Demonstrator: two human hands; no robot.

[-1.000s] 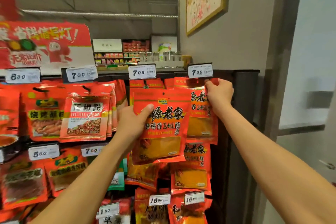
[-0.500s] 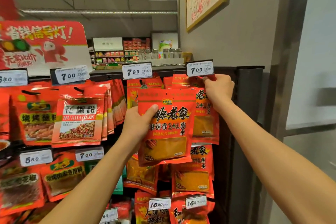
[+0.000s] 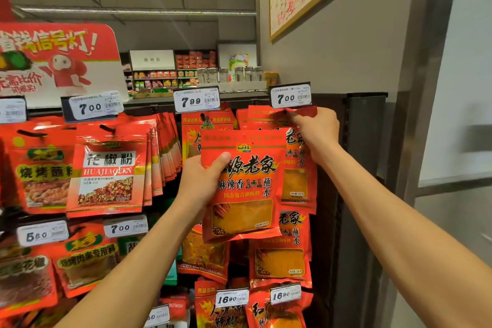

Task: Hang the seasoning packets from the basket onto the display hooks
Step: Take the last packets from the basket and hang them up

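My left hand [image 3: 202,181] holds a red seasoning packet [image 3: 243,184] by its side. My right hand [image 3: 315,129] pinches a hanging packet [image 3: 300,168] at the hook. It might miss the hole and fall.

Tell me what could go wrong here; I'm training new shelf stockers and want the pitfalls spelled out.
1. The left hand holds the loose packet by one edge only; it may slip or sag.
2. That packet hides part of the hanging packet that the right hand pinches under the 7.00 price tag, so the hook could be missed.
3. Tugging there might knock the tag askew.
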